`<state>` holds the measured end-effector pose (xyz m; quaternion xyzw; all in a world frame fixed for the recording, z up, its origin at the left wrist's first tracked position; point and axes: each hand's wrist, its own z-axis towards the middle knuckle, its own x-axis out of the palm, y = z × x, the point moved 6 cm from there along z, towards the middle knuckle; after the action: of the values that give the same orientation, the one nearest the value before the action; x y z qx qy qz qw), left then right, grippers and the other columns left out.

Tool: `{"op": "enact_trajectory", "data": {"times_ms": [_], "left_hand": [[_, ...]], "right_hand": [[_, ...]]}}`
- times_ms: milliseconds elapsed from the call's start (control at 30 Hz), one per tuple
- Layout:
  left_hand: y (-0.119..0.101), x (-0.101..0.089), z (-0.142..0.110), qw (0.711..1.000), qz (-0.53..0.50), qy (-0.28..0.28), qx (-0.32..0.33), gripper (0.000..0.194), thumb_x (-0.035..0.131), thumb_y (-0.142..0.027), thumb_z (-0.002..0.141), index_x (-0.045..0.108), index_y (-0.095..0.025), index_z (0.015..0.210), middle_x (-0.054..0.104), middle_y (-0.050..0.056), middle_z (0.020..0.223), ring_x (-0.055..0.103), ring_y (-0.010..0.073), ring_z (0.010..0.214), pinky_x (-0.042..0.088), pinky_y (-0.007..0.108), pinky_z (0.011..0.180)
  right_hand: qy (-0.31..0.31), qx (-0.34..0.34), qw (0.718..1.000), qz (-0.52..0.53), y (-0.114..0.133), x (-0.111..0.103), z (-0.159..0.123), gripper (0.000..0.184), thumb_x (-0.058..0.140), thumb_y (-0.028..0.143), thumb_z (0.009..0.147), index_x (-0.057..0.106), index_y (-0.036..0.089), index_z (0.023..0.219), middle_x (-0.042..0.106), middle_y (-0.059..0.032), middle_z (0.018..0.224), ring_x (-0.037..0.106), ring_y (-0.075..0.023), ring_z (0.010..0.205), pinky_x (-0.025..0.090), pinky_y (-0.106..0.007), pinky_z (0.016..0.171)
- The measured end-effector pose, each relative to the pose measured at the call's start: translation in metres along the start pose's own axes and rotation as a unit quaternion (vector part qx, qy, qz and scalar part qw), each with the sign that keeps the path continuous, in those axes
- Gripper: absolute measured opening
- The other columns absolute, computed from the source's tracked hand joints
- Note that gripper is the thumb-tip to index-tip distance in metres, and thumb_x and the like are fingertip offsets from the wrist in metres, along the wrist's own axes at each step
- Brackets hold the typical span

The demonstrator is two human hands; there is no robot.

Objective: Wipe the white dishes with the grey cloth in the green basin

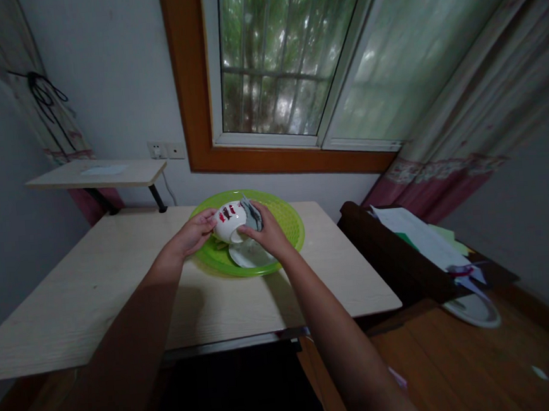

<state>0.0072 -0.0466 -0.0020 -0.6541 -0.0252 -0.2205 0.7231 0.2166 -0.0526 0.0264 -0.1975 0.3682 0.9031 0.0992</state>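
Observation:
A white bowl with red and dark figures on its outside is held tilted on its side above a green plastic basket. My left hand grips the bowl at its left side, fingers closed on it. In my right hand is a greyish cloth, pressed against the bowl's right side near the rim. A white plate lies in the basket below the bowl. Something yellow-green, too small to make out, shows beside the plate under my left hand.
The basket stands on a pale wooden table below a window. A small raised shelf carries a sheet of paper at the left back. Right of the table, papers lie over a dark brown piece of furniture.

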Motion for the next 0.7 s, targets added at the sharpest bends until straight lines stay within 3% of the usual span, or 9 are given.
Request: {"op": "enact_trajectory", "data": {"times_ms": [233, 367, 467, 600, 700], "left_hand": [[0.002, -0.001, 0.002, 1.000, -0.002, -0.010, -0.011, 0.048, 0.086, -0.028, 0.069, 0.067, -0.014, 0.110, 0.071, 0.008, 0.106, 0.065, 0.0156, 0.091, 0.051, 0.025, 0.081], [-0.004, 0.005, 0.002, 0.999, 0.035, -0.015, 0.012, 0.048, 0.085, -0.032, 0.070, 0.067, -0.015, 0.111, 0.072, 0.008, 0.108, 0.065, 0.0167, 0.093, 0.051, 0.027, 0.084], [-0.006, 0.012, 0.003, 0.993, 0.105, 0.008, 0.052, 0.059, 0.084, -0.037, 0.072, 0.063, -0.017, 0.124, 0.069, 0.011, 0.121, 0.065, 0.0233, 0.110, 0.051, 0.033, 0.096], [-0.005, 0.020, 0.005, 0.964, 0.241, 0.024, 0.106, 0.086, 0.086, -0.044, 0.066, 0.052, -0.021, 0.141, 0.056, 0.013, 0.145, 0.054, 0.0316, 0.132, 0.046, 0.044, 0.110], [-0.005, 0.024, 0.003, 0.917, 0.371, -0.007, 0.146, 0.093, 0.085, -0.049, 0.066, 0.046, -0.023, 0.147, 0.048, 0.014, 0.150, 0.050, 0.0332, 0.136, 0.043, 0.048, 0.113]], "right_hand": [[-0.018, 0.063, 0.996, 0.063, -0.021, 0.005, -0.004, 0.086, 0.092, 0.036, 0.065, 0.046, 0.020, 0.135, 0.054, -0.0132, 0.136, 0.055, -0.0272, 0.127, 0.043, -0.046, 0.113], [-0.037, 0.045, 0.998, 0.032, -0.016, 0.001, -0.005, 0.082, 0.092, 0.035, 0.065, 0.048, 0.022, 0.132, 0.055, -0.0109, 0.132, 0.055, -0.0265, 0.125, 0.043, -0.046, 0.112], [-0.037, 0.015, 0.999, 0.003, -0.010, 0.000, -0.004, 0.079, 0.091, 0.034, 0.066, 0.049, 0.023, 0.132, 0.055, -0.0099, 0.130, 0.054, -0.0266, 0.124, 0.043, -0.045, 0.111], [-0.034, -0.009, 0.999, -0.027, -0.006, -0.001, -0.003, 0.074, 0.089, 0.032, 0.069, 0.051, 0.023, 0.133, 0.056, -0.0097, 0.130, 0.053, -0.0275, 0.123, 0.043, -0.046, 0.110], [-0.031, -0.027, 0.998, -0.037, -0.004, -0.003, -0.003, 0.071, 0.086, 0.030, 0.071, 0.052, 0.023, 0.133, 0.056, -0.0101, 0.130, 0.053, -0.0281, 0.123, 0.042, -0.046, 0.110]]}}
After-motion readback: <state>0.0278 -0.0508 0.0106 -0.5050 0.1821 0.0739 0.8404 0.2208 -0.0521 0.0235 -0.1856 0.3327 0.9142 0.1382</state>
